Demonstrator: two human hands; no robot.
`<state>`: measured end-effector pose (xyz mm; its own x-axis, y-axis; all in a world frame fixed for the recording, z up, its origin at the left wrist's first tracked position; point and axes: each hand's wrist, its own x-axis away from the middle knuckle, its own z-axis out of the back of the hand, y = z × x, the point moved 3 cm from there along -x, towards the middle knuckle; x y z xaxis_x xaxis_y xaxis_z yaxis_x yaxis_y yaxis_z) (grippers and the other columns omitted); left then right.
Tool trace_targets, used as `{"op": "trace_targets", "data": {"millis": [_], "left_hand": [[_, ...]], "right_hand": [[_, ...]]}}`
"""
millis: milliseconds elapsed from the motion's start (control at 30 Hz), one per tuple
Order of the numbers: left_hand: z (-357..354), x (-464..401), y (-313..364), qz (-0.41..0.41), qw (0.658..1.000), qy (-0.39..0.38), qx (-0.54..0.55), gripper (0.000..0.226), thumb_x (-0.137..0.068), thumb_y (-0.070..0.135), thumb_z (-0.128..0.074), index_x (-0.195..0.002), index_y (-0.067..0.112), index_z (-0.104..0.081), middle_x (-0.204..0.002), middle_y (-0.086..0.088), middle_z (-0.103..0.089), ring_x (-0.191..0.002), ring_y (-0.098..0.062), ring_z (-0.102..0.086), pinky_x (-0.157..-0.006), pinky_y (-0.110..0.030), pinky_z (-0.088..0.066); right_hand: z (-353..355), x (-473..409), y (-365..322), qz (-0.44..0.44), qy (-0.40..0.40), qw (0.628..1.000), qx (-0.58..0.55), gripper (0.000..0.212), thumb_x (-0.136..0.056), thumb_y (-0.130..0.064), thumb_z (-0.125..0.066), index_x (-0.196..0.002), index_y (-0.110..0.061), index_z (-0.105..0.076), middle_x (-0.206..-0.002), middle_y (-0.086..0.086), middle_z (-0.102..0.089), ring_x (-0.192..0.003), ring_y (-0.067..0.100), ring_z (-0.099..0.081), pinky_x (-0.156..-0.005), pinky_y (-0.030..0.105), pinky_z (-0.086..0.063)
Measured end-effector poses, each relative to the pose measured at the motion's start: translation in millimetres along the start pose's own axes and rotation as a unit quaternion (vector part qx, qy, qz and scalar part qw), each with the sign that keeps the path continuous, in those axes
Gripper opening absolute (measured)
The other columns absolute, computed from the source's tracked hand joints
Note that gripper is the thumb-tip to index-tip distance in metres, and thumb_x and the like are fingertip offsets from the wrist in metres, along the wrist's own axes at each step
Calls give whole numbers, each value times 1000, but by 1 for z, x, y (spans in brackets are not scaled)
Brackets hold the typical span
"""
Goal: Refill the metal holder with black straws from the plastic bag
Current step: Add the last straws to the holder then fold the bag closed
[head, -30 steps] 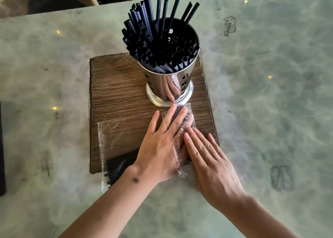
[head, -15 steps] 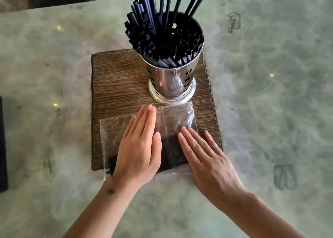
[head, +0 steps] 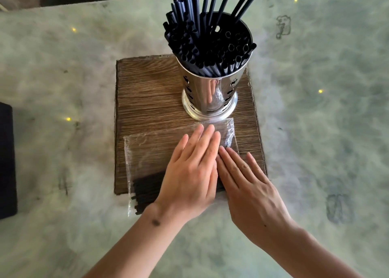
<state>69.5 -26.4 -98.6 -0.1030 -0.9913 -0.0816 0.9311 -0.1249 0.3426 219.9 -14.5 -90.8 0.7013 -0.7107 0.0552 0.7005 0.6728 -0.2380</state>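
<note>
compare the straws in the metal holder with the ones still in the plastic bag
The straws in the holder stand upright and fan out loosely above the rim; the straws in the bag lie flat in a tight bundle. The holder's straws are in open air, while the bagged ones sit under clear plastic, partly hidden by the left hand. Both sets are black.

- Seen from a single head-worn wide-angle camera, looking forward and steeply down at close range.
- Centred on a wooden board (head: 151, 101) atop a marbled table (head: 315, 119).
- Forearms entering from the bottom edge; table's far edge at the top.
- Edges curved by the wide lens.
- No second view to share ground with.
</note>
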Motion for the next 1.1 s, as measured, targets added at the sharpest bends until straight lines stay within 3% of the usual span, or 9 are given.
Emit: {"op": "trace_targets", "data": {"millis": [200, 333, 567, 700, 833, 1100], "left_hand": [[-12, 3, -10, 10, 998, -51, -46, 59, -110, 32, -24, -163, 8, -30, -173, -10, -24, -163, -24, -14, -131, -47, -19], [-15, 5, -8, 9, 996, -61, -63, 60, -111, 35, -21, -164, 9, -28, -174, -11, -22, -163, -25, -13, -131, -48, -19], [-10, 3, -5, 23, 992, -70, -99, 63, -109, 36, -24, -163, 5, -29, -172, -14, -23, -162, -28, -16, -129, -55, -22], [4, 9, -10, 72, 995, -2, -62, 61, -106, 29, -29, -158, -1, -38, -168, -17, -33, -160, -30, -23, -129, -56, -22], [16, 29, -33, 122, 990, 27, -64, 59, -104, 26, -33, -160, 7, -39, -170, -14, -31, -161, -31, -21, -127, -60, -22], [7, 50, -54, 176, 979, -16, -102, 60, -110, 50, -24, -163, 26, -35, -173, -11, -25, -161, -40, -17, -126, -67, -18]], "right_hand": [[-1, 15, 7, 16, -44, 999, -22, 79, -94, -41, -54, -160, -6, -27, -170, 9, -22, -158, 22, -15, -124, 51, -25], [-4, 32, 10, 44, -81, 996, -6, 93, -97, -66, -46, -162, -6, -19, -172, 9, -14, -159, 23, -10, -123, 53, -22], [16, -21, 9, -61, 55, 992, -91, 60, -107, -35, -36, -159, -5, -31, -168, 10, -25, -158, 23, -16, -127, 46, -17], [8, -55, -5, -69, 50, 994, -68, 54, -105, -23, -42, -155, -1, -39, -165, 16, -32, -155, 29, -24, -126, 48, -22], [-2, -61, -13, -61, 53, 995, -51, 54, -106, -26, -44, -153, 0, -41, -164, 16, -35, -155, 29, -27, -125, 50, -23], [-18, -59, -16, -45, 6, 999, -25, 62, -107, -44, -33, -160, -12, -30, -170, 13, -20, -159, 28, -9, -128, 51, -12]]}}
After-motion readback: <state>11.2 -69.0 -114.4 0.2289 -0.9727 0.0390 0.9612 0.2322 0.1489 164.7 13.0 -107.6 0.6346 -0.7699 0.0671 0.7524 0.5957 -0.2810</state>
